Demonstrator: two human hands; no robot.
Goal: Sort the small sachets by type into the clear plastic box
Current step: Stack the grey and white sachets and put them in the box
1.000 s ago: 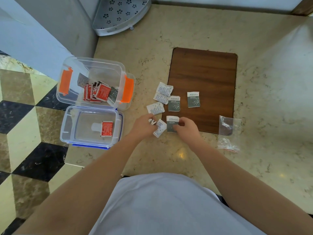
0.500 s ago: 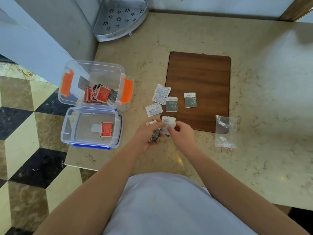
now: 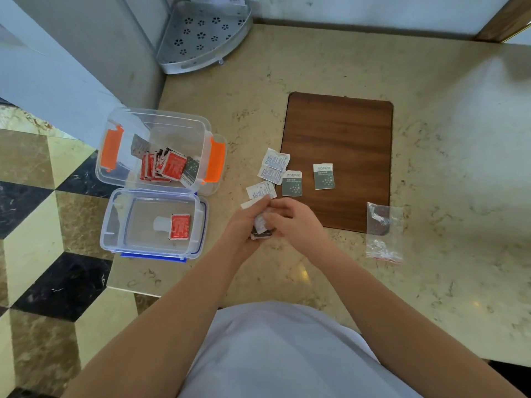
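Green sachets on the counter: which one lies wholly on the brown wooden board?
The right-hand green sachet; the other green sachet overhangs the brown wooden board's left edge.

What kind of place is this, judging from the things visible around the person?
Probably a home or hotel room, perhaps near a bathroom. The work surface is a polished marble counter, a perforated corner shower shelf sits at its back, and the floor has patterned stone tiles.

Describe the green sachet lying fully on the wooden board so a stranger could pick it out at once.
Find the dark brown rectangular wooden board on the beige marble counter. Near its lower left part lies a green-and-white square sachet, flat, white band on top. Unlike its twin green sachet overhanging the board's left edge, this one sits alone, entirely on wood.
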